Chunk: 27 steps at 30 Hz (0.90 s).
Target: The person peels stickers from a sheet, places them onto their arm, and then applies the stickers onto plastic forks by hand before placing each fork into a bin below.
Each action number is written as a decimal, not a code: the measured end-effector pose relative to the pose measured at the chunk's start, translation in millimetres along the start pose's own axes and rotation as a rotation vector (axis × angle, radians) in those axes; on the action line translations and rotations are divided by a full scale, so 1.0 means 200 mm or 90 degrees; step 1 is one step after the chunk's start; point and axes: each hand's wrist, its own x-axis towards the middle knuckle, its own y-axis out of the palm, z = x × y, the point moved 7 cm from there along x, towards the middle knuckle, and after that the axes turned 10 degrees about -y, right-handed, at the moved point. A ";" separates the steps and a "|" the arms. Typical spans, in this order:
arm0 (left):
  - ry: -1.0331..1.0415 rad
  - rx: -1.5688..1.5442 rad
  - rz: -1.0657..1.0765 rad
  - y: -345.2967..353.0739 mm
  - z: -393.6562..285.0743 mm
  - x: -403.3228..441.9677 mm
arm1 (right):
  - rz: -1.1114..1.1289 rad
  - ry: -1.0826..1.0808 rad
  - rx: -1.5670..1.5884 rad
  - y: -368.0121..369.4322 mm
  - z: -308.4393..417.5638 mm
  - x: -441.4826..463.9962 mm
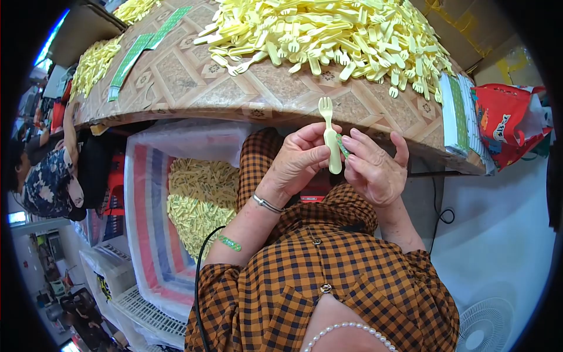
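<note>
My left hand [302,154] pinches a pale yellow plastic fork [327,117] between thumb and fingers, tines pointing up, just off the table's front edge. Close beside the fork's handle, my right hand [375,167] holds a small green patterned sticker [342,146] at its fingertips. Whether the sticker touches the handle, I cannot tell. Another green sticker strip [229,243] is stuck on my left forearm. A big heap of the same yellow forks [328,41] covers the table [258,100] ahead of my hands.
Left of my lap, a striped lined bin [151,193] holds many small yellow pieces. Green sticker sheets [130,66] lie on the table's left; more sheets [457,117] hang over its right edge near a red bag [504,120]. A co-worker [50,176] sits at far left. A fan [484,325] stands lower right.
</note>
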 end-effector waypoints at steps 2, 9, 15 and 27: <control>0.003 0.001 -0.006 -0.01 0.00 0.00 | 0.004 -0.004 -0.005 0.00 0.00 0.00; 0.008 0.007 -0.019 -0.01 0.00 0.00 | 0.013 -0.014 -0.009 0.01 0.01 0.01; 0.021 0.008 -0.067 -0.02 -0.01 -0.01 | 0.009 -0.027 -0.017 0.03 0.03 0.02; 0.025 0.009 -0.055 -0.03 -0.02 -0.02 | 0.024 -0.033 -0.023 0.05 0.03 0.02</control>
